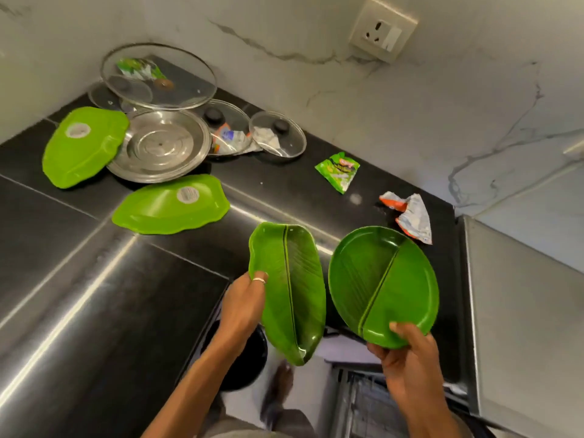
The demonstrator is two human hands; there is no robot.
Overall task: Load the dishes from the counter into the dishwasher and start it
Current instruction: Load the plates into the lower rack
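on the left of the dark counter (79, 295) two green plates lie face down, one (83, 147) overlapping a steel plate (161, 147) and the other (172, 205) just in front of it, with glass lids (158, 75) stacked behind them in the corner. nearer, the left hand (241, 306) grips a leaf-shaped green plate (294, 289) by its left edge, fingers curled over the rim, holding it tilted above the counter's edge. the right hand (407, 358) pinches a round green plate (384, 286) at its lower rim, thumb on top and fingers beneath. below the hands is what looks like the wire rack (363, 403) of the open dishwasher. the step in hand seems to be carrying this pair down for loading; next, each plate needs turning on edge and slotting between the rack's prongs. the rest on the counter waits.
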